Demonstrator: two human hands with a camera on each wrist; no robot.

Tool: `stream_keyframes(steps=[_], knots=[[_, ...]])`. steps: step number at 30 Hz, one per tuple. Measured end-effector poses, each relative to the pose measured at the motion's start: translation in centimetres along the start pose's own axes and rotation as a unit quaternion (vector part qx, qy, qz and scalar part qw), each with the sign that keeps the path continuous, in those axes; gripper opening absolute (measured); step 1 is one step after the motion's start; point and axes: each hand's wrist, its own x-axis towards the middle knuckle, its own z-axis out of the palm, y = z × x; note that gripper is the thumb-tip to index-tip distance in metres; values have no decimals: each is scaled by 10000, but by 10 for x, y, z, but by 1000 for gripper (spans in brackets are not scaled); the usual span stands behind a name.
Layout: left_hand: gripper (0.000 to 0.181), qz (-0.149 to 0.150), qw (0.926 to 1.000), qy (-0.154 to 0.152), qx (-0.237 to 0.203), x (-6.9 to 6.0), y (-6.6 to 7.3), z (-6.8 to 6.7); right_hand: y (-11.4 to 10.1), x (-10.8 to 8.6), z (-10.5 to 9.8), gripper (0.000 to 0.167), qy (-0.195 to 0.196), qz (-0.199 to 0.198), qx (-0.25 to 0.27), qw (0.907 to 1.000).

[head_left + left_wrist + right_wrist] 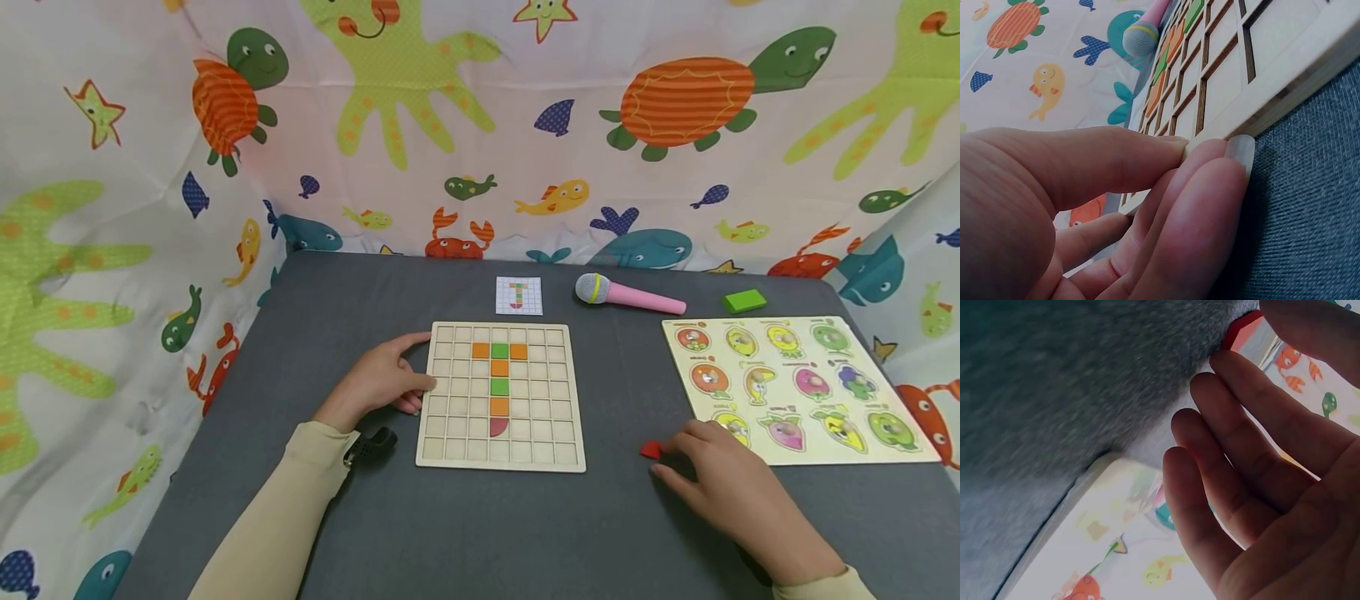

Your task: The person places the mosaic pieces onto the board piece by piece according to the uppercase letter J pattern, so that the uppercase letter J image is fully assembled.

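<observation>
A wooden grid board (501,469) lies on the grey table, with orange and green squares (499,367) and a red rounded piece (498,427) set in its cells in a T-like shape with a curved foot. My left hand (378,377) pinches the board's left edge; in the left wrist view the thumb (1129,156) presses on the rim, fingertips at its side. To the right of the board, my right hand (723,483) is at a small red piece (650,450) on the table. In the right wrist view its fingers are extended, with the red piece (1244,331) near thumb and index tips.
Behind the board lies a pattern card (519,296), with a pink toy microphone (637,296) beside it. A green block (745,301) sits farther right. A fruit-and-vegetable puzzle board (813,457) lies under and past my right hand. A printed curtain (450,108) hangs behind the table.
</observation>
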Motion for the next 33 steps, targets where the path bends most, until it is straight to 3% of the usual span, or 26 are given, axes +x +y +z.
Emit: stream_keyframes(steps=[5, 11, 19, 26, 33], knots=[[87, 18, 10000, 20, -2, -1, -1, -1, -9, 11, 3, 32, -34, -4, 126, 9999], [87, -18, 10000, 7, 0, 0, 0, 0, -14, 17, 5, 29, 190, -224, 172, 9994], [86, 10, 9999, -36, -147, -3, 1, -2, -13, 19, 4, 25, -6, -102, 186, 9998], [86, 25, 9998, -27, -189, -2, -1, -2, -19, 29, 5, 20, 364, -459, 174, 9981], [86, 47, 9999, -17, -128, -1, 0, -1, -44, 54, 7, 18, 581, -882, 322, 9939]])
